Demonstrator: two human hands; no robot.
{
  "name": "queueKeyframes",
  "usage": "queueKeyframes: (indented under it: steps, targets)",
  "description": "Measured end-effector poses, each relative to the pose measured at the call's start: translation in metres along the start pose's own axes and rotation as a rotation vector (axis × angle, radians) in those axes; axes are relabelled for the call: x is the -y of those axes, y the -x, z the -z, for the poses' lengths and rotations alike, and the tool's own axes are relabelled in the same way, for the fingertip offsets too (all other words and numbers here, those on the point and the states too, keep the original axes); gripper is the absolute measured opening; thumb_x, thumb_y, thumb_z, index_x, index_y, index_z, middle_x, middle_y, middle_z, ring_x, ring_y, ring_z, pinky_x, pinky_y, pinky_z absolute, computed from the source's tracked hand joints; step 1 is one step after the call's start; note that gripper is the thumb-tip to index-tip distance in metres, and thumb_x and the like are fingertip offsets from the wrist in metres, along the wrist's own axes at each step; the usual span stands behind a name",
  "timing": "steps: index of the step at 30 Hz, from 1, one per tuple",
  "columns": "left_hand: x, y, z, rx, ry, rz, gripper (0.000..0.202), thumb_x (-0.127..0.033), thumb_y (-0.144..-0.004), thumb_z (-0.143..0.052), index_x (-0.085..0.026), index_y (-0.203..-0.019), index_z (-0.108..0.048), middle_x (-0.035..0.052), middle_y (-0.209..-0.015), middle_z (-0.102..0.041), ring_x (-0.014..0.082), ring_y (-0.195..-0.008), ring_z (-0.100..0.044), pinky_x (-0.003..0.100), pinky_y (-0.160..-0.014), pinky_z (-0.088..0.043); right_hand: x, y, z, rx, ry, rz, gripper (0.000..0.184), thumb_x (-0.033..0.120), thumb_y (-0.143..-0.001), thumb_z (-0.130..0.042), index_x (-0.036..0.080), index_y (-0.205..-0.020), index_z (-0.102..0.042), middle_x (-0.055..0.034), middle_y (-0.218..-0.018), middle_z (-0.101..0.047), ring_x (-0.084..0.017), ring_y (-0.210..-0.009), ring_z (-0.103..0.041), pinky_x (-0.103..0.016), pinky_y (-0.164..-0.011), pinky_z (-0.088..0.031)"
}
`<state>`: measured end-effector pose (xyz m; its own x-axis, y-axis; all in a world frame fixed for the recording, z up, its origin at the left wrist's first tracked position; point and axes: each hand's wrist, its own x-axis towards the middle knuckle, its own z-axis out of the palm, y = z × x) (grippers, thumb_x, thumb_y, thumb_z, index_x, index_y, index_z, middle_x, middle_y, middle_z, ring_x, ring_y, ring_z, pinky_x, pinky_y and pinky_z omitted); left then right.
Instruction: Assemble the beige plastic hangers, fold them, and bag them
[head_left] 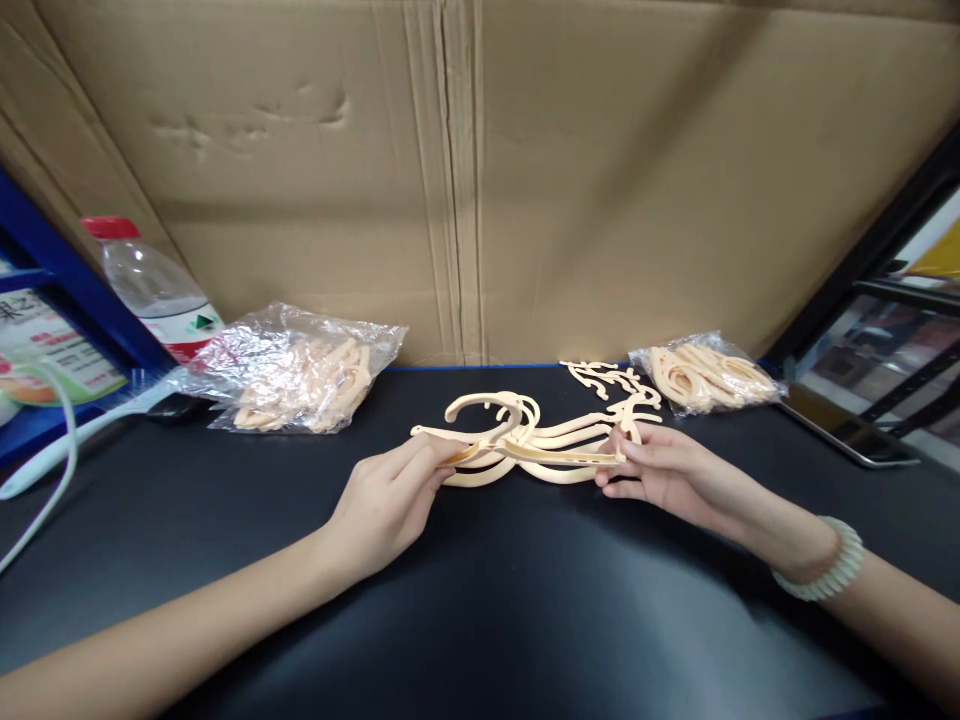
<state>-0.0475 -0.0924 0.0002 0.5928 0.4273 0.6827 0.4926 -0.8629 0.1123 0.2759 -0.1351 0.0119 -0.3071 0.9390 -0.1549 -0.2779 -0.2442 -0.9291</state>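
A beige plastic clothes hanger with a curved hook is held up between both hands, just above the black tabletop. My left hand is closed in a pinch on its left arm. The fingers of my right hand are closed around its right end, where a loop-shaped beige part sticks up. Whether that part is joined to the hanger, I cannot tell. Behind and below lie more beige hangers, partly covered by the held one. Several small branched beige pieces lie beyond my right hand.
A clear bag of beige parts lies at the left, another bag at the right. A red-capped bottle, a white handle with a cable and a dark flat device flank them. Cardboard stands behind.
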Motion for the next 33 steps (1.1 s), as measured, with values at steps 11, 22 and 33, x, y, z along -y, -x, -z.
queueKeyframes:
  steps: [11,22,33]
  targets:
    - [0.0,0.002,-0.001,0.004,0.02,-0.014,0.023,-0.009,-0.095,-0.045,-0.019,-0.113,-0.054,0.0074,-0.098,-0.068,0.0162,-0.084,-0.067,0.024,-0.073,-0.053,-0.004,0.0,-0.005,-0.071,0.116,0.141,0.025,0.033,-0.074,-0.081,0.019,-0.075,-0.06,-0.0008,-0.076,-0.063,-0.014,-0.071,-0.062,-0.027,-0.069,-0.052]
    - [-0.014,0.001,0.0,0.014,0.026,-0.083,0.029,-0.007,-0.093,-0.046,-0.02,-0.118,-0.052,0.0056,-0.092,-0.068,0.0145,-0.077,-0.066,0.022,-0.068,-0.053,-0.015,0.001,-0.023,-0.157,0.092,0.259,0.026,0.027,-0.068,-0.084,0.021,-0.075,-0.059,-0.0006,-0.076,-0.064,-0.014,-0.062,-0.059,-0.027,-0.057,-0.049]
    - [-0.01,0.001,0.001,-0.001,0.138,0.099,0.025,-0.008,-0.095,-0.046,-0.019,-0.115,-0.055,0.0042,-0.099,-0.065,0.0136,-0.089,-0.063,0.021,-0.078,-0.049,0.005,-0.002,0.005,-0.186,0.087,0.329,0.026,0.036,-0.07,-0.085,0.018,-0.073,-0.066,0.0002,-0.076,-0.058,-0.013,-0.077,-0.055,-0.028,-0.081,-0.051]
